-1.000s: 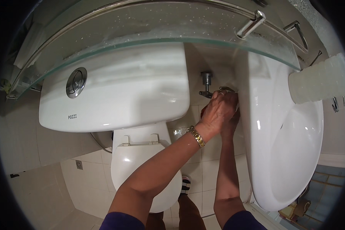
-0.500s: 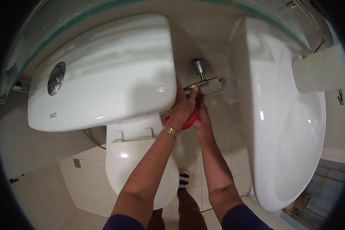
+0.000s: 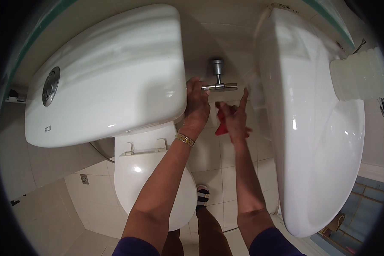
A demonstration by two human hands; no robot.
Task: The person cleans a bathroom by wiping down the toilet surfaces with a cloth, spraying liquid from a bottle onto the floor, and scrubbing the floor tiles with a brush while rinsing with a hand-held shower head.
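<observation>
A chrome wall fitting (image 3: pixel 219 86), with a round base, a stem and a crossbar, juts from the wall between the toilet tank and the sink. At the crossbar's left end is my left hand (image 3: pixel 196 102), beside the tank; its fingers are closed around that end. My right hand (image 3: pixel 237 119) is below the crossbar's right end, apart from it. It grips a red cloth (image 3: pixel 221 124), which hangs beneath the fingers. The index finger points up toward the bar's right end. Part of the cloth is hidden by the hand.
The white toilet tank (image 3: pixel 111 77) stands close on the left, above the lowered toilet lid (image 3: pixel 136 179). On the right the white sink (image 3: pixel 286 128) juts out, with a pale translucent ribbed container (image 3: pixel 358 74) on it. A sandalled foot (image 3: pixel 203 195) rests on the tiled floor.
My hands have come apart, the right one moving rightward with the red cloth. The left hand has shifted up to the bar's left end. The crossbar, tilted before, now looks level.
</observation>
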